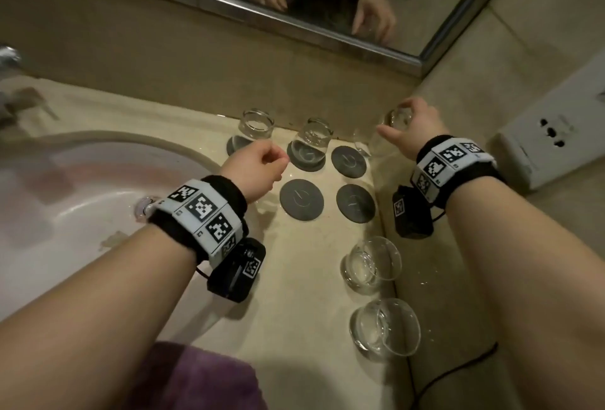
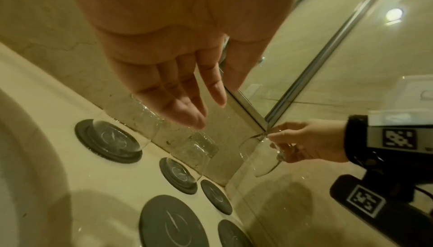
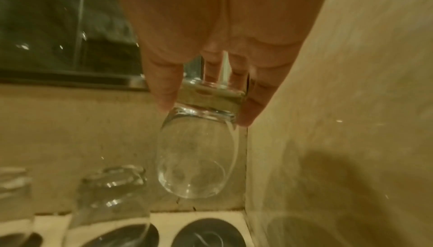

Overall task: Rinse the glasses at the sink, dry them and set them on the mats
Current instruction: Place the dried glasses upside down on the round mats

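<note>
My right hand point(image 1: 402, 118) grips a clear glass point(image 3: 196, 158) by its base, mouth down, in the back right corner. It hangs in the air above the empty back right mat point(image 1: 348, 160). Two glasses point(image 1: 253, 124) point(image 1: 311, 141) stand upside down on dark round mats along the back wall. Two more empty mats point(image 1: 301, 200) point(image 1: 355, 203) lie in front. My left hand point(image 1: 262, 164) hovers over the counter beside the middle glass, fingers relaxed, holding nothing. Two further glasses point(image 1: 373, 265) point(image 1: 386, 327) sit on the counter by the right wall.
The white sink basin point(image 1: 65, 213) fills the left, with the faucet point(image 1: 9, 59) at its back. A purple towel point(image 1: 196, 377) lies at the counter's front edge. A mirror point(image 1: 327, 0) hangs above the back wall; a white socket plate point(image 1: 553, 134) is on the right wall.
</note>
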A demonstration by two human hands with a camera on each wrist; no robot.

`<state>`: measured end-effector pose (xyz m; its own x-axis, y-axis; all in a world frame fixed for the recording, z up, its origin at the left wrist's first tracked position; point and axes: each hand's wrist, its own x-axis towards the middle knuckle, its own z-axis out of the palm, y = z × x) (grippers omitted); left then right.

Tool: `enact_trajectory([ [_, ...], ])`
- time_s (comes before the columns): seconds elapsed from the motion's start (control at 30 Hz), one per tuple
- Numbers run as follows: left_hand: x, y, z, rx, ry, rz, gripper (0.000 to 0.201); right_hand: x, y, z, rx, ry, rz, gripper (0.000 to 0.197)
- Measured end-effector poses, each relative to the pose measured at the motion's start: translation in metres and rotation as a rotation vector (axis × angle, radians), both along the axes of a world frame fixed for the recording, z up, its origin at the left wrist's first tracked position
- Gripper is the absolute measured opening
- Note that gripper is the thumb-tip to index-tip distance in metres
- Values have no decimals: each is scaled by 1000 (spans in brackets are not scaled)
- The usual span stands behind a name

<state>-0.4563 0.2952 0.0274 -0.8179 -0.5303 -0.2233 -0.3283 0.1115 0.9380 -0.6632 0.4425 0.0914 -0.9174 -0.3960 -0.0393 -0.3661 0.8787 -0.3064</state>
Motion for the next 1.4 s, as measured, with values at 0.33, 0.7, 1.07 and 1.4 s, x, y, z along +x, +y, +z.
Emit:
enact_trajectory([
  [0.33,-33,-5,-17,-107,-32,-67,6,-43,-24,-55,159,-86,75,64],
  [0.7,-42,-9,-40,-61,-73,-100,10,-51,-42,-79,280,-83,26,63],
  [1.07,-40,-2,-44,-99,-96,-162,11,-43,-50,-73,469,-189,59,87],
  [1.4,-38,53,-26,-389,-107,-594,21,-7,-8,-43,355,-161,64,80],
])
